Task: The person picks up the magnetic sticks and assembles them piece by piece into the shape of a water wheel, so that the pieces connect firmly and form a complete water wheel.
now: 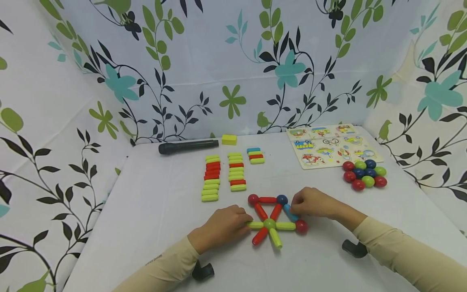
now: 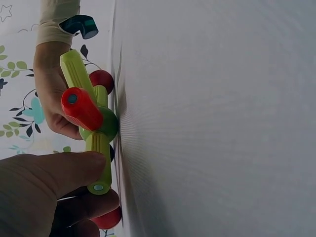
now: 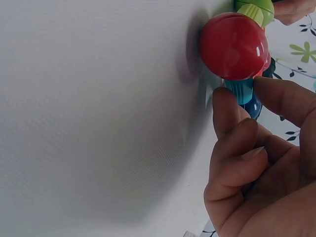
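A flat figure of magnetic rods and balls lies on the table, with a green ball (image 1: 269, 224) at its hub and several red and lime rods around it. My left hand (image 1: 224, 225) pinches the lime rod (image 2: 100, 168) on the hub's left side between thumb and fingers. At the right, my right hand (image 1: 313, 202) pinches a blue rod (image 3: 240, 91). That rod spans from a navy ball (image 1: 282, 199) at the top to a red ball (image 1: 301, 226) at the lower right. Another red ball (image 1: 253, 199) marks the upper left corner.
Spare rods lie in columns (image 1: 211, 178) behind the figure. Loose balls (image 1: 358, 185) cluster at the right, beside a picture puzzle board (image 1: 339, 148). A black stick-like object (image 1: 187, 147) and a yellow block (image 1: 229, 140) lie at the back, before a patterned curtain.
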### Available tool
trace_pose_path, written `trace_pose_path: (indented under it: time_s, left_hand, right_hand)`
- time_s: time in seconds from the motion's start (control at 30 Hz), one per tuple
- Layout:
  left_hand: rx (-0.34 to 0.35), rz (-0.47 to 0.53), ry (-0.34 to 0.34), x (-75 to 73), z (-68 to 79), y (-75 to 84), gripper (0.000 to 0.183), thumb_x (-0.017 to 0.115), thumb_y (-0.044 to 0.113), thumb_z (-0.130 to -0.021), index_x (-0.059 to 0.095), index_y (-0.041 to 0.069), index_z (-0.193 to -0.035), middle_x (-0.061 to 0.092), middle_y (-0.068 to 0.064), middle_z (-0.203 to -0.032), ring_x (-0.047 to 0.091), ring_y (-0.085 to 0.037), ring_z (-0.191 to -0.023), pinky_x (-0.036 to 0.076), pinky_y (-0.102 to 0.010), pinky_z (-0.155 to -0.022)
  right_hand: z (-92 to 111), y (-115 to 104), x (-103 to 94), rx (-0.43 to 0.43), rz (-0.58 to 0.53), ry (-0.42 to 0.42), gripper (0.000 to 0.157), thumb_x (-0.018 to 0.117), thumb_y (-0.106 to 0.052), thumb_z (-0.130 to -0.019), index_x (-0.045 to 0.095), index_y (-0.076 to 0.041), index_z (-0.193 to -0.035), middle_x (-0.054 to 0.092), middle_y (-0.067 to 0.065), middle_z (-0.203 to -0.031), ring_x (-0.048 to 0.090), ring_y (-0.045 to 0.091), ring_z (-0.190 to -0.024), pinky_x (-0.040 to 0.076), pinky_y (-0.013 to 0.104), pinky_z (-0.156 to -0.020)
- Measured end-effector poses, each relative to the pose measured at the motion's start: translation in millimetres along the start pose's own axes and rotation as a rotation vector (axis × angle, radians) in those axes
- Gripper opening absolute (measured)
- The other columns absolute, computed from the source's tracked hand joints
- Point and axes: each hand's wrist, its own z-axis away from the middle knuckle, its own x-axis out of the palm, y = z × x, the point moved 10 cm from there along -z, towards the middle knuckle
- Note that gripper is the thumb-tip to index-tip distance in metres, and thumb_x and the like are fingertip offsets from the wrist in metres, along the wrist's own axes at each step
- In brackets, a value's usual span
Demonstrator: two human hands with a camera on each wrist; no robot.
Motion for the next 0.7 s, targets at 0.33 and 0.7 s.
trace_pose_path:
  time_s: [0.33, 0.7]
  left_hand:
    - [-0.045, 0.046, -0.014, -2.6, -0.2, -2.7, 0.028, 0.075, 0.033, -0.093, 0.076, 0.016, -0.115, 0.07, 0.007, -0.093, 0.06, -0.006, -0.084, 0.05, -0.016, -0.068]
    - [-0.109, 0.119, -0.087, 4.1, -3.2, -6.3, 0.044, 0.073, 0.051, -0.091, 0.075, 0.018, -0.12, 0.072, 0.007, -0.1, 0.06, -0.006, -0.089, 0.05, -0.018, -0.068]
  right_hand:
    - [0.8, -4.5, -4.7, -0.031, 0.037, 0.017, 0.014, 0.075, -0.026, -0.091, 0.072, -0.012, -0.095, 0.063, -0.001, -0.081, 0.056, 0.018, -0.08, 0.048, 0.033, -0.071]
    - [1.5, -0.6, -1.9, -0.031, 0.027, 0.009, 0.019, 0.077, -0.028, -0.09, 0.07, -0.012, -0.097, 0.063, -0.001, -0.079, 0.056, 0.018, -0.078, 0.048, 0.033, -0.069]
